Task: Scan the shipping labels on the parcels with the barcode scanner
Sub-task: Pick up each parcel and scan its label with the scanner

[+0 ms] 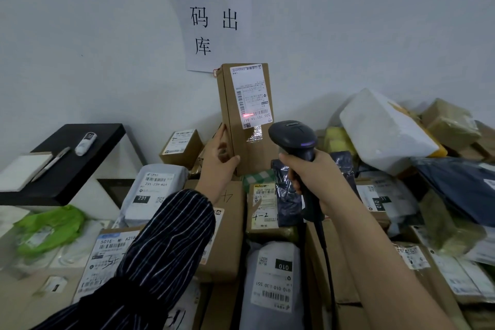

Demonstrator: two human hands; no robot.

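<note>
Now scanning: tall cardboard parcel (247,139) upright at back of the parcel pile (270,270), red scan line (248,115) on its shipping label (251,94).
L hand (218,159) grip curls round the box's lower-left edge; R hand (314,178) grip closed round the barcode scanner (293,138) handle, head aimed at the label w/ a gap between. Paper sign (211,13) on wall behind.
</note>
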